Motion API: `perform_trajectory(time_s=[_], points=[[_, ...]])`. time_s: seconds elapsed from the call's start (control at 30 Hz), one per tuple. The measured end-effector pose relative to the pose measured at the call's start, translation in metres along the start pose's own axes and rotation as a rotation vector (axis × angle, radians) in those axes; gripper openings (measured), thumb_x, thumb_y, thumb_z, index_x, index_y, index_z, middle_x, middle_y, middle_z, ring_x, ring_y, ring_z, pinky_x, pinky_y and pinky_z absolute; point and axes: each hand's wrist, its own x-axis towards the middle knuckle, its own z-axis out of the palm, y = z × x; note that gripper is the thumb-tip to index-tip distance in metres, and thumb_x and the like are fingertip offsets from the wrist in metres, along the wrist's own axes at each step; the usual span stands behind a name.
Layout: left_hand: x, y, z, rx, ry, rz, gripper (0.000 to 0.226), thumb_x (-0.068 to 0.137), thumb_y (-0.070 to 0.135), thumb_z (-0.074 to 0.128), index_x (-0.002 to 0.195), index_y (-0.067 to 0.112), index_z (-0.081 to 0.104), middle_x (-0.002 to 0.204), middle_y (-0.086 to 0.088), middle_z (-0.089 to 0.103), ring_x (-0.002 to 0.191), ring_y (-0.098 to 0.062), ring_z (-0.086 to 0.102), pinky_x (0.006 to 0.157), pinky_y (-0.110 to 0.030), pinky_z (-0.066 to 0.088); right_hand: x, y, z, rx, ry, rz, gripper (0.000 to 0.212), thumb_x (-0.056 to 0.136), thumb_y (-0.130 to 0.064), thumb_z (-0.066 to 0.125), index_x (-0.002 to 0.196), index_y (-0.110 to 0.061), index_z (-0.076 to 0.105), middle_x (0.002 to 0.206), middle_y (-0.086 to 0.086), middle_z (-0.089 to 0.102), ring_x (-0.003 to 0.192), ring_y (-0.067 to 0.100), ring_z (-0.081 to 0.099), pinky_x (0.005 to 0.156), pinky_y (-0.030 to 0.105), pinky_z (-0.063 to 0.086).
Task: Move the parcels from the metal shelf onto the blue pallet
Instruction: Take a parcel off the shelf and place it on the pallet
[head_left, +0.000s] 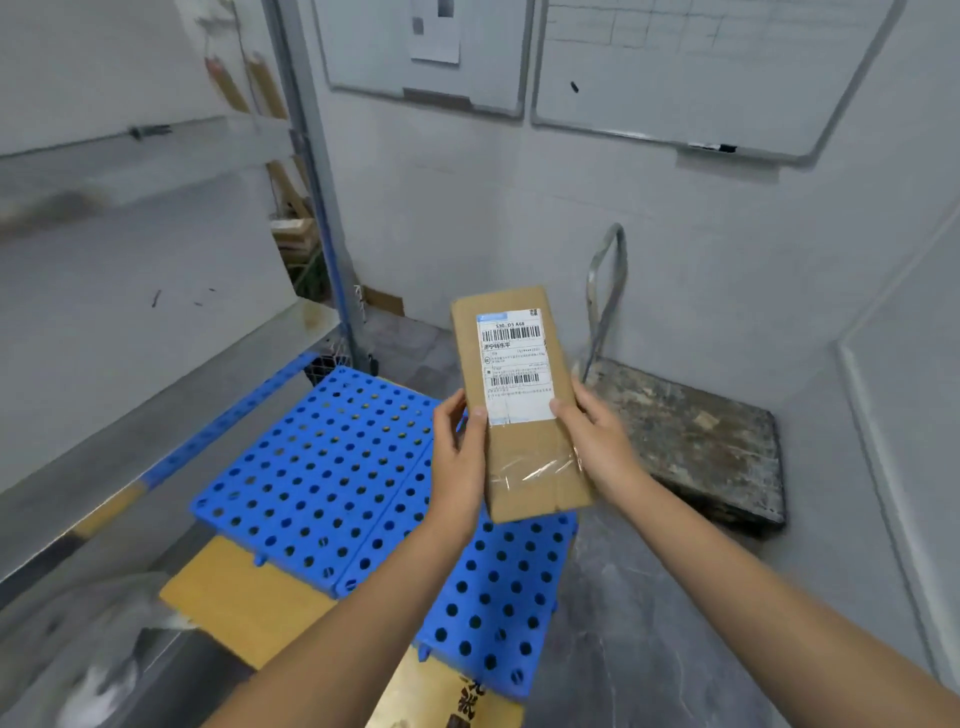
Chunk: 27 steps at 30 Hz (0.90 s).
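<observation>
A long brown cardboard parcel (519, 457) with a white barcode label is held in the air above the right part of the blue perforated pallet (322, 478). My left hand (457, 457) grips its left edge, thumb on the label. My right hand (597, 441) grips its right edge, thumb also on the label. The pallet lies on the floor with nothing on its visible top. The metal shelf (156, 291) runs along the left, its grey boards bare in view.
Flat cardboard (244, 603) lies under the pallet's near edge. A worn platform trolley (691, 441) with a metal handle stands to the right against the wall. Whiteboards (701, 67) hang on the back wall. A crumpled plastic bag (93, 654) is at bottom left.
</observation>
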Motion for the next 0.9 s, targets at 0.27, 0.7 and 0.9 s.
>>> perform_trajectory(time_s=[0.27, 0.7, 0.9], points=[[0.053, -0.017, -0.090, -0.030, 0.496, -0.009, 0.031, 0.102, 0.035, 0.044, 0.132, 0.030, 0.045, 0.114, 0.021, 0.059, 0.092, 0.012, 0.062, 0.067, -0.006, 0.049, 0.092, 0.012, 0.143, -0.070, -0.443, -0.019, 0.038, 0.093, -0.029, 0.049, 0.121, -0.053, 0.057, 0.123, -0.010, 0.062, 0.108, 0.003, 0.061, 0.091, 0.023, 0.049], [0.108, -0.067, -0.194, -0.063, 1.068, -0.195, 0.036, 0.102, 0.030, 0.042, 0.137, 0.030, 0.049, 0.122, 0.008, 0.066, 0.109, -0.012, 0.064, 0.091, -0.031, 0.053, 0.163, 0.077, 0.322, -0.184, -1.028, 0.081, 0.035, 0.098, -0.027, 0.048, 0.130, -0.040, 0.053, 0.103, -0.020, 0.066, 0.080, -0.005, 0.067, 0.060, 0.011, 0.050], [0.119, -0.091, -0.204, -0.053, 1.092, -0.266, 0.038, 0.102, 0.031, 0.039, 0.140, 0.032, 0.047, 0.129, 0.006, 0.062, 0.114, -0.016, 0.061, 0.101, -0.044, 0.048, 0.178, 0.103, 0.345, -0.249, -1.124, 0.074, 0.026, 0.097, -0.029, 0.048, 0.111, -0.049, 0.057, 0.113, -0.001, 0.063, 0.094, 0.013, 0.066, 0.083, 0.033, 0.057]])
